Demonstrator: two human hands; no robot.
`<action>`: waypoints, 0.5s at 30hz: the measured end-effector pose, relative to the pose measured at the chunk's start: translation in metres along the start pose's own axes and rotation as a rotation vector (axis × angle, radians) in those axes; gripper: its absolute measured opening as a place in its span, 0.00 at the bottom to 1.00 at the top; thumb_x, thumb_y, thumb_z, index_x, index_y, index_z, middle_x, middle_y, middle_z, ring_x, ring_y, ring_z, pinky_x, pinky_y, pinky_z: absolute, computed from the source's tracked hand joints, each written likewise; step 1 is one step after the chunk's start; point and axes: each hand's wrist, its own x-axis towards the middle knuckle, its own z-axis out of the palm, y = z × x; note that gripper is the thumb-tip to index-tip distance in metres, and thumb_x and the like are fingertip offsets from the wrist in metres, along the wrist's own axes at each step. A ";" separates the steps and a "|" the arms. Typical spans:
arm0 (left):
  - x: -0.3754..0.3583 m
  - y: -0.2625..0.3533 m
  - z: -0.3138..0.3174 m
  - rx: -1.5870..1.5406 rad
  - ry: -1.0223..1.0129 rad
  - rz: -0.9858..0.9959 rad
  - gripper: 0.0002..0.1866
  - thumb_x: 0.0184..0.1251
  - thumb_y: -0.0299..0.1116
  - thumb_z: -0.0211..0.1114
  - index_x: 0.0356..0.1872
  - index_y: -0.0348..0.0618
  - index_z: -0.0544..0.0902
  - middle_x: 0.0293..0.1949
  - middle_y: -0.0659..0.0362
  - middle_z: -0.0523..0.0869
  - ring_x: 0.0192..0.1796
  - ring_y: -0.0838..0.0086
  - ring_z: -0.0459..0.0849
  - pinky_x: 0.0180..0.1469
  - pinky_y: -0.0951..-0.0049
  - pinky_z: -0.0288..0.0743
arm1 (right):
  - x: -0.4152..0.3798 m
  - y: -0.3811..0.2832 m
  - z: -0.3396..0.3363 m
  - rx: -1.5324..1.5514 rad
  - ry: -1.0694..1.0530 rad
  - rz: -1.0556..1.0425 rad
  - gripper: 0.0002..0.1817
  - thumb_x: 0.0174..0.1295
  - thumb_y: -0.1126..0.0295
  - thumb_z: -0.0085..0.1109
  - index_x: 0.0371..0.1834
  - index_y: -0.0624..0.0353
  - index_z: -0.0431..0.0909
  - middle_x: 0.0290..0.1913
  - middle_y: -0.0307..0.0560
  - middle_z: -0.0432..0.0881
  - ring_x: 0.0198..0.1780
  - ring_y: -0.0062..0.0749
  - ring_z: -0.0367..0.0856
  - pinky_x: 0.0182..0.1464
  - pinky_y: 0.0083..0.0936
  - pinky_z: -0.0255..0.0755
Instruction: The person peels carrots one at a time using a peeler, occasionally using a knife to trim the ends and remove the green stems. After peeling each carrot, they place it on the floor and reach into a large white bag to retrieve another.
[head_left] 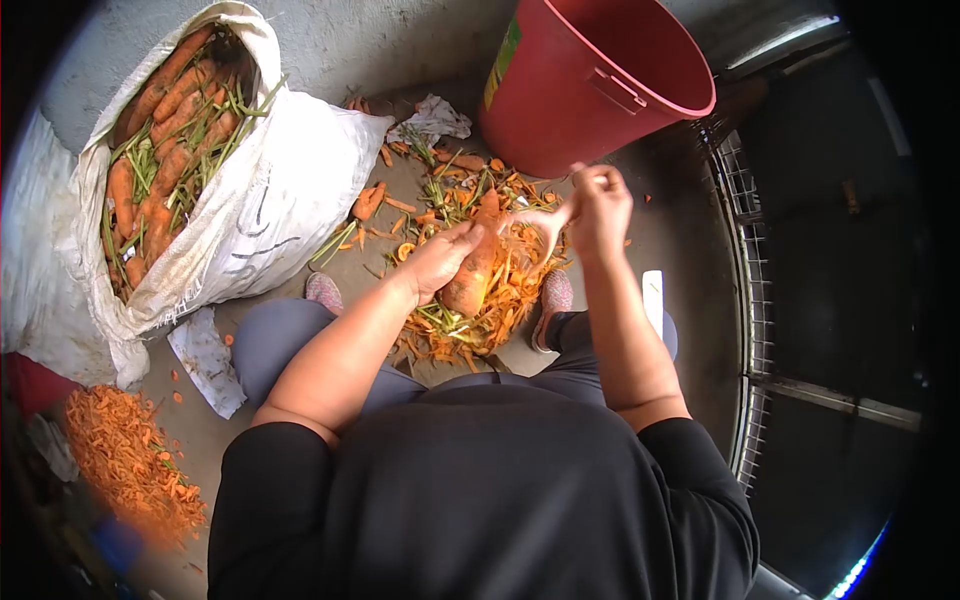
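Observation:
My left hand (442,262) is wrapped round a large orange carrot (474,272), its narrow end pointing away from me. Part of the carrot's skin is scraped to a brighter orange. In my closed right hand (603,212) is a pale Y-shaped peeler (548,226), its forked head just to the right of the carrot. Below both hands a heap of carrot peelings (510,312) with green stem bits covers the floor between my feet.
A white sack (310,160) full of carrots (172,140) leans open at the left. The tall red bucket (520,110) stands beyond the peelings. Another peelings pile (125,455) lies lower left. Wire mesh (750,240) runs along the right.

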 end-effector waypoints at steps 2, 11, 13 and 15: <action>-0.004 0.004 0.001 -0.109 -0.023 -0.101 0.22 0.68 0.44 0.48 0.53 0.35 0.69 0.44 0.56 0.78 0.44 0.76 0.78 0.48 0.75 0.72 | -0.043 -0.005 0.022 -0.113 -0.168 -0.023 0.08 0.50 0.72 0.62 0.23 0.60 0.71 0.20 0.34 0.73 0.21 0.13 0.66 0.22 0.11 0.60; -0.010 -0.003 0.006 -0.256 -0.209 -0.124 0.21 0.66 0.44 0.50 0.49 0.35 0.70 0.34 0.52 0.79 0.33 0.67 0.81 0.38 0.66 0.77 | 0.091 0.065 -0.060 -0.605 0.399 -0.158 0.08 0.44 0.73 0.64 0.20 0.63 0.73 0.20 0.39 0.75 0.22 0.19 0.69 0.24 0.17 0.65; -0.006 0.001 0.004 -0.019 -0.123 0.095 0.22 0.65 0.40 0.53 0.54 0.34 0.67 0.40 0.55 0.79 0.39 0.73 0.79 0.43 0.73 0.74 | 0.080 0.046 -0.066 -0.443 0.475 -0.045 0.07 0.46 0.73 0.62 0.23 0.63 0.73 0.20 0.39 0.74 0.21 0.19 0.69 0.23 0.18 0.64; -0.004 -0.002 0.002 0.379 -0.013 0.350 0.24 0.62 0.35 0.56 0.58 0.37 0.64 0.45 0.56 0.78 0.43 0.75 0.78 0.46 0.75 0.73 | 0.067 0.047 -0.068 -0.345 0.412 -0.016 0.07 0.49 0.72 0.60 0.24 0.61 0.72 0.20 0.37 0.72 0.19 0.19 0.68 0.17 0.18 0.61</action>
